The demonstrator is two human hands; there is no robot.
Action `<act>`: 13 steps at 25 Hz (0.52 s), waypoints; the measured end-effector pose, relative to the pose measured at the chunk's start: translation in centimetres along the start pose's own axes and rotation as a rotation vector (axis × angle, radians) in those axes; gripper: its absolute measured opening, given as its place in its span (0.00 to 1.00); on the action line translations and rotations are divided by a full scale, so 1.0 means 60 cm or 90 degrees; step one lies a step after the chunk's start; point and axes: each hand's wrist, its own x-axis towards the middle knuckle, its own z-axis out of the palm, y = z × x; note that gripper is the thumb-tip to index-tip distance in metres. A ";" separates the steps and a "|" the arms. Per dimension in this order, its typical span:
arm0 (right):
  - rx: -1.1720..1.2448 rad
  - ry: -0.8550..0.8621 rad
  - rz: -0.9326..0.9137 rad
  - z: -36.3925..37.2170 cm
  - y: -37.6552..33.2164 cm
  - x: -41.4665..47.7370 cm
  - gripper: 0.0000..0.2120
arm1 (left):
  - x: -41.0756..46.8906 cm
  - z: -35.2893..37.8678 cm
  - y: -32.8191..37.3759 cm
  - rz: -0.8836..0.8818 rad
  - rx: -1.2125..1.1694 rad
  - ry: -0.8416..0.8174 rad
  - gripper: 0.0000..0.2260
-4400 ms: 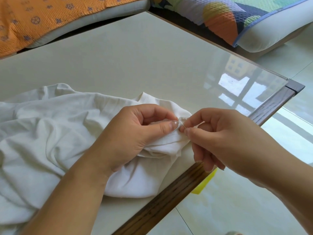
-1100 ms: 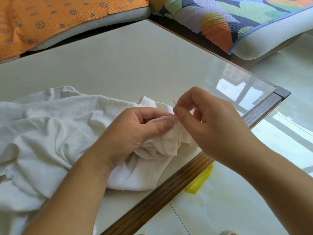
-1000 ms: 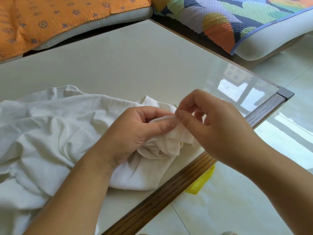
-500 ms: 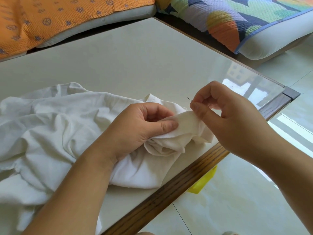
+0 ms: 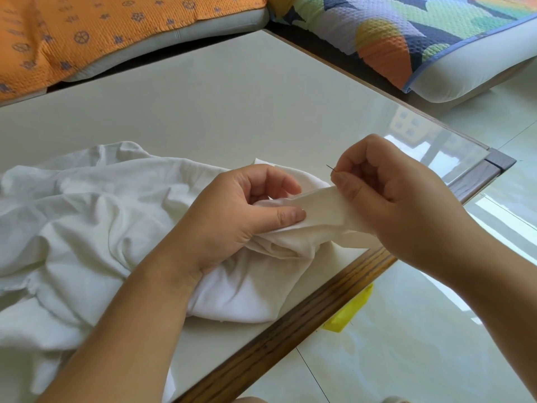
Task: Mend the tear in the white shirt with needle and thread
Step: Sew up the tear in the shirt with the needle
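My right hand (image 5: 406, 210) has drawn the needle (image 5: 330, 168) clear, fingers pinching it, while my left hand (image 5: 232, 216) grips the shirt (image 5: 87, 216) fold on the surface (image 5: 232, 97), so that stitch looks through.

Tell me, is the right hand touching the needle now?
Touching. The head view shows the right hand pinching the needle between thumb and forefinger; only its dark tip sticks out.
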 end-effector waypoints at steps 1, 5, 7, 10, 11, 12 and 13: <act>-0.004 0.001 -0.003 0.000 0.000 0.001 0.02 | 0.000 -0.002 -0.001 0.001 0.011 0.003 0.12; -0.009 0.015 -0.016 0.000 0.005 0.002 0.03 | -0.003 -0.004 0.003 -0.033 0.035 0.007 0.12; -0.010 0.031 -0.019 -0.002 0.006 0.003 0.02 | -0.004 -0.004 0.008 -0.047 0.048 0.005 0.08; -0.002 0.040 -0.017 -0.006 0.007 0.003 0.04 | -0.003 -0.007 0.007 -0.049 0.091 0.004 0.09; 0.000 0.038 -0.015 -0.008 0.007 0.004 0.05 | -0.002 -0.008 0.006 -0.050 0.090 -0.004 0.08; 0.001 0.036 -0.014 -0.009 0.007 0.003 0.05 | -0.003 -0.010 0.006 -0.051 0.075 -0.014 0.08; 0.000 0.035 -0.013 -0.010 0.007 0.003 0.05 | -0.004 -0.011 0.008 -0.048 0.042 -0.022 0.07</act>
